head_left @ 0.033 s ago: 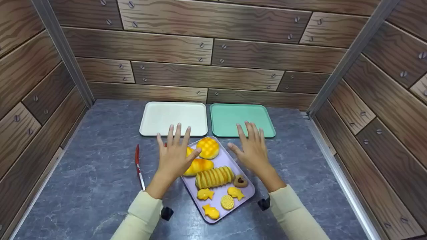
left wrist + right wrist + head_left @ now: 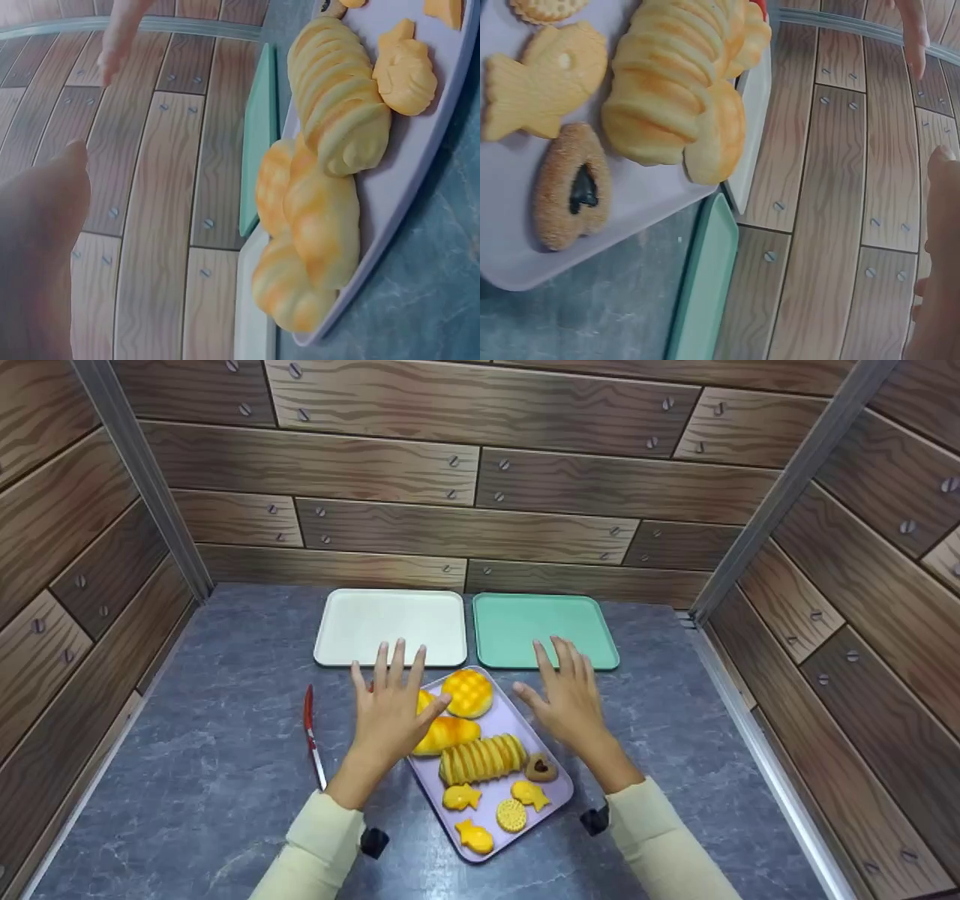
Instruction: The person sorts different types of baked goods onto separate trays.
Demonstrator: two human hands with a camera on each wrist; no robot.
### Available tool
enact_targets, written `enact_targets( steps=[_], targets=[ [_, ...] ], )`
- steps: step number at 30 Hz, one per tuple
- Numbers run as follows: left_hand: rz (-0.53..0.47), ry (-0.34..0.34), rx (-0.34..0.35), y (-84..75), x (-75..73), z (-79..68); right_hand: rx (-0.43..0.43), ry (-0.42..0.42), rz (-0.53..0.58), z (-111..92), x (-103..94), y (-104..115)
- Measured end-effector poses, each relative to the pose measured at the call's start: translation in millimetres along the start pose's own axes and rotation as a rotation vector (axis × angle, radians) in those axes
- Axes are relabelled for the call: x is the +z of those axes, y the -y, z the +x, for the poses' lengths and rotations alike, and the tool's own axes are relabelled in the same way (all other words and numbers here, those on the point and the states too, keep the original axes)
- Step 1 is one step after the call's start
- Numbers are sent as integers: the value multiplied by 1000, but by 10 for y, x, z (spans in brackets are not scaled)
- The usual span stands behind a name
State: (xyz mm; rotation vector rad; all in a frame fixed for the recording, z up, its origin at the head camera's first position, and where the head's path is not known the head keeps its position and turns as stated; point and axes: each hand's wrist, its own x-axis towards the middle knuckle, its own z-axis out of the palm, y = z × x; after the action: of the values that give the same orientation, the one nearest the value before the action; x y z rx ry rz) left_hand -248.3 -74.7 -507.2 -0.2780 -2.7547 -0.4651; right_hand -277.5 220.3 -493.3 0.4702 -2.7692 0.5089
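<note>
My left hand (image 2: 390, 720), fingers straight and spread, hovers over the left edge of a lilac tray (image 2: 506, 716). It partly hides a golden bread (image 2: 450, 733). Spread likewise, my right hand (image 2: 571, 709) is beyond the tray's right edge, fingertips overlapping the green tray (image 2: 536, 622) in the head view. Neither holds anything. On the lilac tray lie a round criss-cross bun (image 2: 468, 694), a ridged bread roll (image 2: 482, 759), a heart-shaped cookie (image 2: 555, 191) with a dark centre, a round cookie (image 2: 511, 815) and fish-shaped cookies (image 2: 529, 794).
A white tray (image 2: 390, 622) stands beside the green one near the back wall. Left of the hands lies a red-handled knife (image 2: 309, 716), blade toward the person. Something small and red shows behind the left hand. Wood-patterned walls (image 2: 480, 472) enclose the grey table (image 2: 225, 720).
Both hands' fingertips have shifted very slightly back toward the person. The trays, breads and knife are where they were.
</note>
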Motion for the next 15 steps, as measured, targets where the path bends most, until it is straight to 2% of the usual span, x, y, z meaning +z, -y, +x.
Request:
enact_targets(
  steps=[3, 8, 15],
  targets=[
    [-21, -26, -22, 51, -2, -33, 17, 20, 74, -21, 25, -46],
    [-66, -121, -95, 216, 6, -207, 69, 85, 262, -157, 184, -221],
    [-179, -281, -213, 431, 28, -449, 100, 156, 359, -329, 512, -435]
  ],
)
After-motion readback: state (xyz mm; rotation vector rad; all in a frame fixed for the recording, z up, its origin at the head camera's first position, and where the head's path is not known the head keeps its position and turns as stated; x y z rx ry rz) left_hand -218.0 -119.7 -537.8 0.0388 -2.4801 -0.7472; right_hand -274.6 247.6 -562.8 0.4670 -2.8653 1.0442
